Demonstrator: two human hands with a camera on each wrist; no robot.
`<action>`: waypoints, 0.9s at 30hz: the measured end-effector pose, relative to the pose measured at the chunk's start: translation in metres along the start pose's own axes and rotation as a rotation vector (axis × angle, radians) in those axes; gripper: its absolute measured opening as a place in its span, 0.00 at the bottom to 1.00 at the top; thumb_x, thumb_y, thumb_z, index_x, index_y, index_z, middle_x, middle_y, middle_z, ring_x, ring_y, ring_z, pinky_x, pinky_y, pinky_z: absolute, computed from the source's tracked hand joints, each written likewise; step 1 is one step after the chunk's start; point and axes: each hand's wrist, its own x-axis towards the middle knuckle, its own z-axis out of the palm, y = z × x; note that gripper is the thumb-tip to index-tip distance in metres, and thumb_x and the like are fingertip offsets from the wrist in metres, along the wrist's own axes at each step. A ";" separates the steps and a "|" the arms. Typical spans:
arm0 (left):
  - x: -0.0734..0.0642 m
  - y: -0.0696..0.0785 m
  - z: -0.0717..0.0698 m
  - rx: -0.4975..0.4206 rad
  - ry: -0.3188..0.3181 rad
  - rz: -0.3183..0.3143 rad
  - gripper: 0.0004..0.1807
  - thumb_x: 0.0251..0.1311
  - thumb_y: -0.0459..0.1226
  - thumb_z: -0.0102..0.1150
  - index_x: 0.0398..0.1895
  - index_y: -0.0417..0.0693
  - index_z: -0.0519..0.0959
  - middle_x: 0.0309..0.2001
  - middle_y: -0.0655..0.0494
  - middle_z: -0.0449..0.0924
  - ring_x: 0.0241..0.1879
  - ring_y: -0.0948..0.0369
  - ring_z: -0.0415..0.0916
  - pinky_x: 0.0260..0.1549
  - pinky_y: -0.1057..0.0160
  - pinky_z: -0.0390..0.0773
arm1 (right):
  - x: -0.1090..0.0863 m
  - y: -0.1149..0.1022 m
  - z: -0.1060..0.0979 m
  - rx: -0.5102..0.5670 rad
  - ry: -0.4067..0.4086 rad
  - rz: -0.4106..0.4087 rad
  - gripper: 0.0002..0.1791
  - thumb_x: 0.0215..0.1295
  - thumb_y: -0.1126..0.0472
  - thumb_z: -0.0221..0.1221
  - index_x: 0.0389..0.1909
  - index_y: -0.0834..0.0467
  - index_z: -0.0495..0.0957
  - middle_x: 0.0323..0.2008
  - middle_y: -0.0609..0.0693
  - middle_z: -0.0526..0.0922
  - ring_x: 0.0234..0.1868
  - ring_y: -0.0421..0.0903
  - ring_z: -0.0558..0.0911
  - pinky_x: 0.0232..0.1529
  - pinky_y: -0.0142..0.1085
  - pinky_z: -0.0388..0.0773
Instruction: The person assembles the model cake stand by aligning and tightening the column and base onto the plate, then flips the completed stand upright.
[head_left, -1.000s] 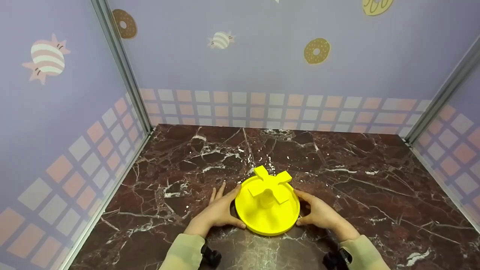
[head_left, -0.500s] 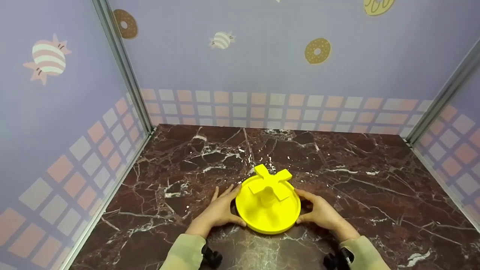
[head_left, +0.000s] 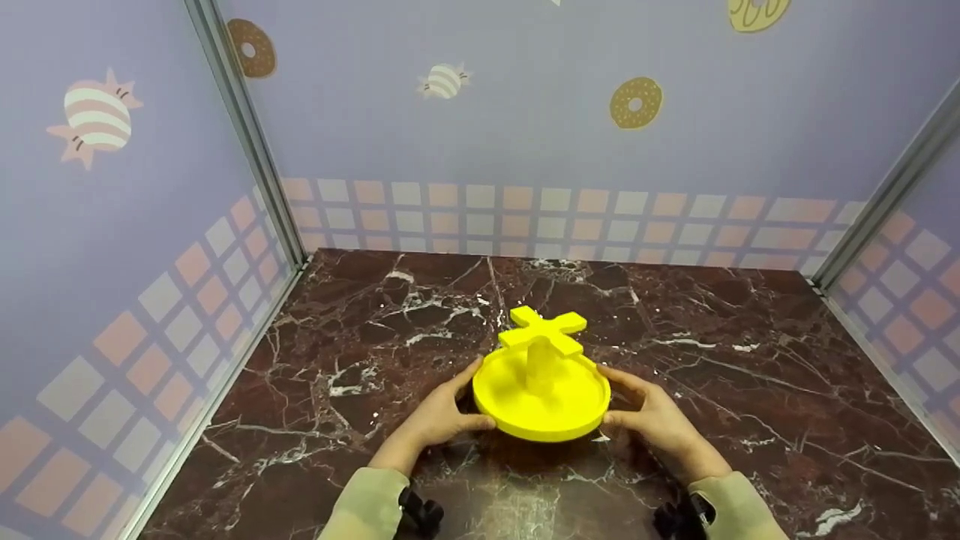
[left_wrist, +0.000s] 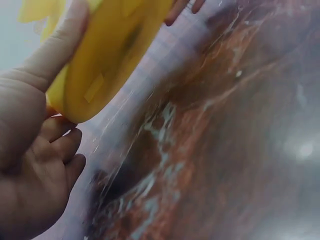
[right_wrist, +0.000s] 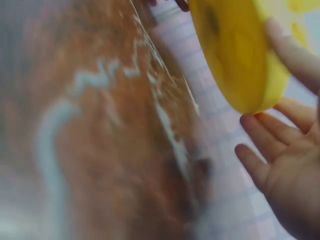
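Note:
Both hands hold a bright yellow round shallow dish [head_left: 543, 433] between them, raised above the table. From its middle rises a yellow post [head_left: 538, 367], topped by a flat cross-shaped piece [head_left: 541, 331]. My left hand [head_left: 444, 414] grips the rim on the left, thumb toward me and fingers round the far side. On the opposite side my right hand [head_left: 660, 421] grips it the same way. In the left wrist view, the dish's underside [left_wrist: 100, 70] shows above the marble surface. The right wrist view shows fingers under the dish's edge [right_wrist: 250, 102].
A dark red marble-patterned table [head_left: 360, 315] with white veins lies below. A patterned back wall [head_left: 525, 135] and side walls enclose it, with a metal corner strip [head_left: 244, 120] at the left. Small white specks lie on the table behind the dish.
Both hands have lifted the yellow dish off the table, with most of the rise in the last half second. Its cross-shaped top and post are seen more from the side now.

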 end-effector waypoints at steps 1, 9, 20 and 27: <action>0.000 0.002 0.002 -0.021 0.012 0.010 0.64 0.50 0.61 0.74 0.83 0.44 0.52 0.80 0.40 0.57 0.78 0.42 0.58 0.78 0.40 0.57 | 0.000 -0.002 -0.001 0.035 0.006 -0.015 0.43 0.64 0.68 0.68 0.76 0.71 0.58 0.75 0.72 0.61 0.65 0.38 0.79 0.56 0.29 0.83; 0.001 0.018 0.017 -0.108 0.104 0.065 0.63 0.58 0.63 0.63 0.84 0.43 0.41 0.82 0.37 0.46 0.79 0.42 0.54 0.79 0.44 0.55 | 0.000 -0.013 0.001 0.046 0.133 -0.056 0.32 0.74 0.68 0.58 0.74 0.74 0.61 0.72 0.76 0.64 0.59 0.30 0.81 0.58 0.26 0.81; 0.005 0.027 0.025 0.086 0.525 0.290 0.23 0.73 0.34 0.57 0.70 0.45 0.75 0.66 0.47 0.80 0.66 0.49 0.78 0.67 0.51 0.76 | -0.001 -0.032 0.012 0.058 0.205 0.009 0.29 0.80 0.61 0.52 0.73 0.74 0.63 0.61 0.54 0.83 0.56 0.33 0.85 0.62 0.30 0.80; 0.004 0.033 0.024 -0.070 0.564 0.320 0.18 0.72 0.32 0.58 0.63 0.41 0.76 0.53 0.45 0.84 0.50 0.52 0.85 0.49 0.60 0.87 | -0.001 -0.033 0.021 -0.095 0.247 -0.125 0.35 0.69 0.73 0.61 0.75 0.67 0.62 0.54 0.71 0.82 0.51 0.41 0.88 0.51 0.28 0.85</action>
